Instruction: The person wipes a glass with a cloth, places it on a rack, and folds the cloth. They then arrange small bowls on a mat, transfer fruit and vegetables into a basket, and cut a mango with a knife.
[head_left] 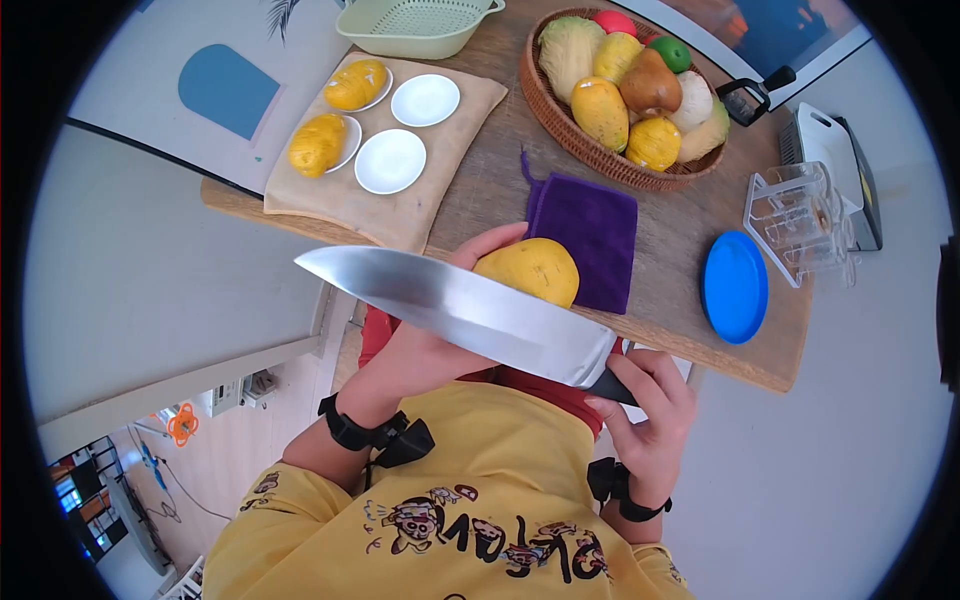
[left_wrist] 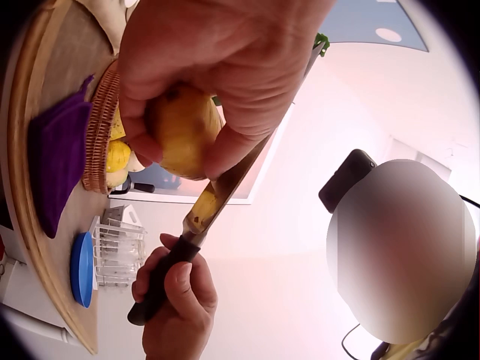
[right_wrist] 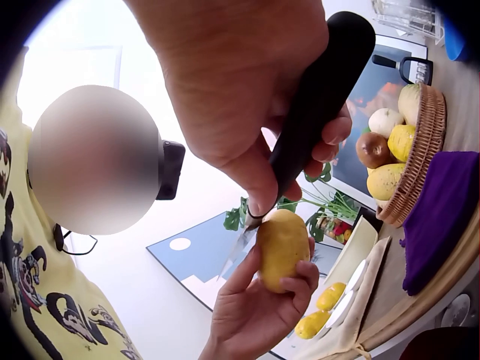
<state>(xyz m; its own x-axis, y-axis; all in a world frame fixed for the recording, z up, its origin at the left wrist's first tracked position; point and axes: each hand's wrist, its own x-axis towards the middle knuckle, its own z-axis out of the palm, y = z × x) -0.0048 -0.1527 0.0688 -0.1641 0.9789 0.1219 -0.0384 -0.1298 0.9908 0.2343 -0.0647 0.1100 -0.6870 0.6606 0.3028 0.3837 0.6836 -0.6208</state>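
Note:
My left hand [head_left: 425, 355] holds a yellow oval with small brown specks, much like a potato [head_left: 530, 270], raised in front of the table's edge. Fingers and thumb wrap its sides, seen closely in the left wrist view. In my right hand [head_left: 650, 410] is the black handle [right_wrist: 319, 97] of a large kitchen knife [head_left: 460, 310]. Its broad blade slants up to the left in the head view, overlapping the left hand and the lower side of the yellow oval. The right wrist view shows the handle's front end right at the oval.
A purple cloth pouch [head_left: 590, 230] lies at the table's front. Behind it stands a wicker basket [head_left: 535, 100] of produce. On a beige mat [head_left: 400, 215] are several white dishes [head_left: 390, 160], two with yellow ovals. A blue plate [head_left: 735, 287] and a glass rack [head_left: 770, 215] are right.

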